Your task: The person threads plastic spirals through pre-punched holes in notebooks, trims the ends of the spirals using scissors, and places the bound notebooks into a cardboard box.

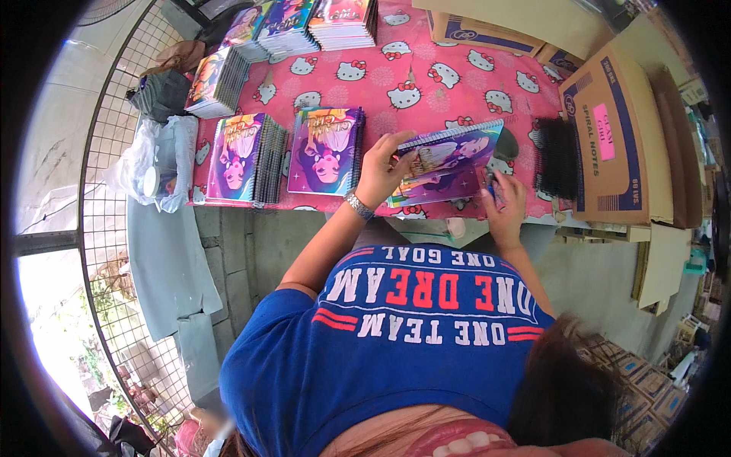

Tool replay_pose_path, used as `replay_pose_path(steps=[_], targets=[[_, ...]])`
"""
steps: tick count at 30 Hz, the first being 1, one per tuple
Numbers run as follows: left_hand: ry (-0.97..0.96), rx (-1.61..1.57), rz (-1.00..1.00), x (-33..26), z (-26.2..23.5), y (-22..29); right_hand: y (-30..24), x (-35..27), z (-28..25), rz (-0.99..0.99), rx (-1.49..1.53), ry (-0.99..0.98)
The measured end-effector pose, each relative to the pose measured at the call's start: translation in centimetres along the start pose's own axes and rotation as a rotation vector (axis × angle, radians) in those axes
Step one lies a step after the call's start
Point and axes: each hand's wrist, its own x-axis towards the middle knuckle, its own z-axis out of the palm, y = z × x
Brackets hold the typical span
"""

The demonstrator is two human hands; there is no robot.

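Observation:
A spiral notebook [457,145] with a purple, colourful cover is tilted up over the table's near edge. My left hand [388,171], a metal watch on its wrist, grips the notebook's left end by the coil-bound edge. Under it shows a second colourful cover [438,186]; whether it belongs to the same notebook I cannot tell. By the right corner, my right hand [506,206] is closed around a small tool [496,190] with blue on it, its kind mostly hidden by the fingers. Left of my hands stand two notebook stacks [324,156] [237,156].
A pink patterned cloth [373,72] covers the table. More notebook stacks [343,27] line the back left. On the right, a bunch of black coils [556,156] stands against a cardboard box [620,145]. A white plastic bag [164,167] hangs at the left edge.

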Motion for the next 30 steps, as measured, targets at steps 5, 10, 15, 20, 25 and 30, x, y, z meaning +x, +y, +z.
replay_pose_path(steps=[5, 10, 15, 20, 25, 30], targets=[[-0.03, -0.097, -0.212, -0.1, 0.2, -0.6, -7.2, 4.2, 0.8, -0.244, 0.159, -0.13], [0.018, 0.038, 0.019, -0.3, 0.3, -1.1, -9.4, 5.5, 2.0, -0.226, 0.276, -0.226], [0.031, -0.062, -0.165, -0.6, 0.2, -0.4, -9.8, 6.3, 2.5, -0.315, 0.186, -0.217], [0.079, 0.011, -0.125, -1.0, 0.1, 0.0, -10.6, 7.1, 2.4, -0.409, 0.09, -0.232], [0.112, 0.051, -0.066, -1.5, 0.4, -0.8, -10.2, 6.8, 2.8, 0.44, 0.806, -0.701], [0.2, -0.012, -0.11, -2.5, -1.5, -0.2, -8.7, 4.6, 3.2, 0.307, 0.871, -0.638]])
